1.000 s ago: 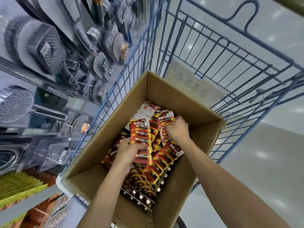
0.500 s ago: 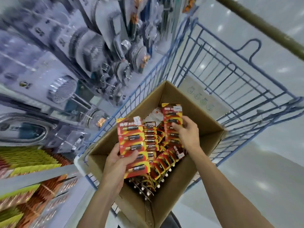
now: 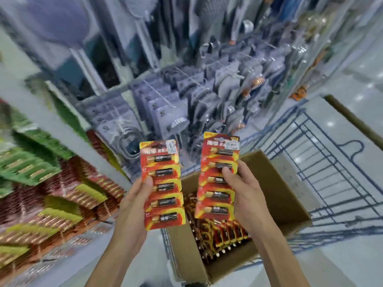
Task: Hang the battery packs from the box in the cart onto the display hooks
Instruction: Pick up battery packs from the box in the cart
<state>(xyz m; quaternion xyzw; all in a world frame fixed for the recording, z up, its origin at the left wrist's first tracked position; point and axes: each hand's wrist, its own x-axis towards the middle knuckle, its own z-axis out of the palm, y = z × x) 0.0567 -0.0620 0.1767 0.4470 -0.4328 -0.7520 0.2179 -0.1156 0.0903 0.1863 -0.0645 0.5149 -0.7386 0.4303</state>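
My left hand (image 3: 132, 201) grips a long red and yellow battery pack (image 3: 162, 183) by its left edge, thumb on the front. My right hand (image 3: 240, 193) grips a second battery pack (image 3: 217, 179) by its right edge, thumb across the front. Both strips are held upright, side by side, above the cardboard box (image 3: 275, 195). The box sits in the blue wire cart (image 3: 335, 162) and holds several more battery packs (image 3: 223, 233). Display hooks with hanging red and green packs (image 3: 51, 193) fill the lower left, blurred.
Shower heads and hoses in clear packaging (image 3: 186, 104) hang on the shelving ahead, behind the two packs. A grey shelf rail (image 3: 68, 129) runs diagonally above the battery display. Glossy floor (image 3: 352, 262) lies to the right of the cart.
Both hands have lifted their packs out of the box and up to chest height. The view has swung left, from the cart towards the display shelving.
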